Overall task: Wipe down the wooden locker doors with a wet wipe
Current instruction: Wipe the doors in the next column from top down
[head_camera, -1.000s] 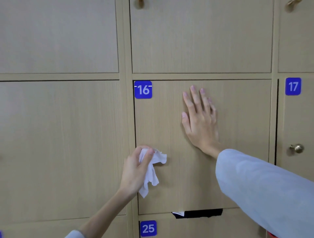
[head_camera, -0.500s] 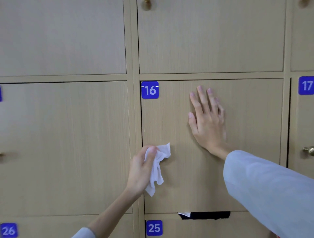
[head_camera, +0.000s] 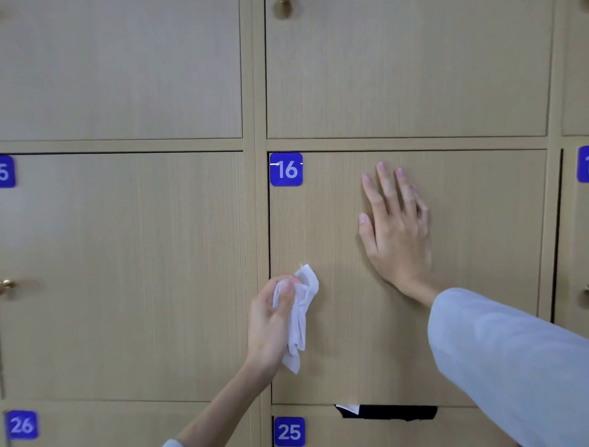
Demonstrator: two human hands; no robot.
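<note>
Six locker doors fill your view, all closed, so you cannot see what any of them holds. Only one gives a hint: a dark strip with a white corner (head_camera: 385, 411) pokes out of the gap between door 16 (head_camera: 478, 255) and door 25 (head_camera: 318, 427) beneath it. Blue number tags mark them: 16 (head_camera: 286, 169), 25 (head_camera: 289, 431), 26 (head_camera: 21, 424), and cut-off tags at both edges of the frame. Brass knobs show at the left edge (head_camera: 6, 285) and at the top (head_camera: 285, 3).

Your wet wipe (head_camera: 301, 314) is white, crumpled and bunched, with a limp tail hanging down past your wrist. Your left hand (head_camera: 271, 322) grips it, thumb curled over the top of the wad and fingers wrapped behind, holding it against the lower left part of door 16, just beside the door's left edge.

Your right hand (head_camera: 393, 229) lies flat on the same door, fingers straight and close together, pointing up, holding nothing. It sits above and to the right of the wipe, well apart from it. A pale sleeve (head_camera: 510, 360) covers that arm.
</note>
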